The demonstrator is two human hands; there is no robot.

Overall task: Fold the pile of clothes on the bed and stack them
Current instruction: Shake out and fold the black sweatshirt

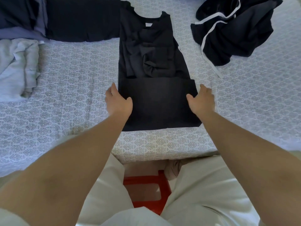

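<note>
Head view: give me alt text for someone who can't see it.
Both hands, left hand and right hand, hold the side edges of a partly folded black shirt on a patterned bed sheet. A crumpled dark garment lies upper right.

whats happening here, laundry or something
A person seated at a bed is folding a black shirt laid flat in front of them. Its bottom part is already folded up, and the left hand and right hand hold the two sides of that fold. A dark garment with white trim lies unfolded to the right.
</note>
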